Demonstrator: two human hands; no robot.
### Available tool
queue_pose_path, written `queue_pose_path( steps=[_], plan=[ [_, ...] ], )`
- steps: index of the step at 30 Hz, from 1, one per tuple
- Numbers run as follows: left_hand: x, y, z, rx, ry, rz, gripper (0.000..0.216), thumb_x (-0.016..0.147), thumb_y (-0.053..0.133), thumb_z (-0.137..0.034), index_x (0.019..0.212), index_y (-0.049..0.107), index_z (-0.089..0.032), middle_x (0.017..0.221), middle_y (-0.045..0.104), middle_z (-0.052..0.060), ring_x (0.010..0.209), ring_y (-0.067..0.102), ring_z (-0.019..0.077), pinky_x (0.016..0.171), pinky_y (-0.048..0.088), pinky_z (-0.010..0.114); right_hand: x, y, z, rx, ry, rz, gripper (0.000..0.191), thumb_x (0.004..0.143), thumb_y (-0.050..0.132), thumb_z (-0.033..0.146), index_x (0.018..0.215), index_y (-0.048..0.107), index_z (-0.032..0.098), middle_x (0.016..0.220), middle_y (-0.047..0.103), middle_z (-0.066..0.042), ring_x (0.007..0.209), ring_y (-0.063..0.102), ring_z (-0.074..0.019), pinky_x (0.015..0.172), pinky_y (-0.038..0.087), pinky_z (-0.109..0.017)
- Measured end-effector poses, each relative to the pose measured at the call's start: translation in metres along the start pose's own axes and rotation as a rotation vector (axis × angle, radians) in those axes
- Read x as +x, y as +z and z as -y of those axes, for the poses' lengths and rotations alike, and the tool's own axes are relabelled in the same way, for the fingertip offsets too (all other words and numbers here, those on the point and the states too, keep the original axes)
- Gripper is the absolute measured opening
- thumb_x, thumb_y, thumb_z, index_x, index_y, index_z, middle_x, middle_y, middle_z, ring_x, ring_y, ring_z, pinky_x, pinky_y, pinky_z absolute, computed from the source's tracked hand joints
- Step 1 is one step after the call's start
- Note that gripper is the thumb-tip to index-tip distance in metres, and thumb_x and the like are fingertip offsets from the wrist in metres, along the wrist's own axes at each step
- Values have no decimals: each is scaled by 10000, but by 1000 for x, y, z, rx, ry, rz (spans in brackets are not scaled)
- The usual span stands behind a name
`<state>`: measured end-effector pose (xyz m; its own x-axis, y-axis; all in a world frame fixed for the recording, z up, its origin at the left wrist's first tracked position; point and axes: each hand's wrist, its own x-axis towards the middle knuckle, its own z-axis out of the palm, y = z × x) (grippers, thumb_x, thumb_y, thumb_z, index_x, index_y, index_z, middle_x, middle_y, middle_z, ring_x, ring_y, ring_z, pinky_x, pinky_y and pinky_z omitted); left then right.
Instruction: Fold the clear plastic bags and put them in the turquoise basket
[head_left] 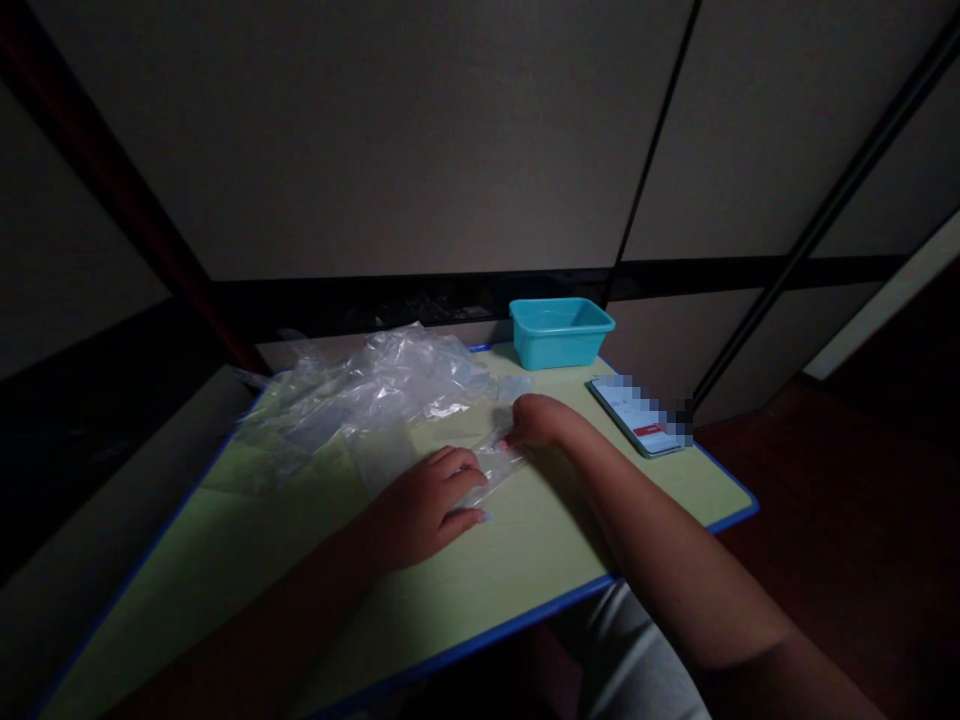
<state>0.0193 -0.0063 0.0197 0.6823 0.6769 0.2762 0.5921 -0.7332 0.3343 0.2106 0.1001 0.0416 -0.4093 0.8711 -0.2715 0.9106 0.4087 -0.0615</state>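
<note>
A clear plastic bag (495,468) lies flat on the table between my two hands. My left hand (431,505) rests palm down over its near left part, fingers slightly bent and the thumb spread apart on the tabletop. At the bag's right end, my right hand (536,420) is curled, its fingertips pressed together on the plastic. Beyond my hands, a crumpled heap of clear plastic bags (409,370) spreads over the left and back of the table. A small flat piece of clear plastic (514,386) lies just behind my right hand.
A turquoise plastic basket (559,345) stands at the table's back edge. To the right of my right hand lies a phone (634,415) with a lit screen. The yellow-green table (465,600) has a blue rim and stands against dark panelled doors (420,140).
</note>
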Motion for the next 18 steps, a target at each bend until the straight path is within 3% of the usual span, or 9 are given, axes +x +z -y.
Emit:
queue_pose_path(
  steps=[18],
  plan=[
    [0,-1,3,46,8,77,260,849,515,-309,1087,563,-214,1108,517,75,1021,470,237,890,409,389,-7,-6,8,49,-60,1,434,735,629,393,1018,695,71,939,693,-187,889,644,-264,721,461,-252]
  ],
)
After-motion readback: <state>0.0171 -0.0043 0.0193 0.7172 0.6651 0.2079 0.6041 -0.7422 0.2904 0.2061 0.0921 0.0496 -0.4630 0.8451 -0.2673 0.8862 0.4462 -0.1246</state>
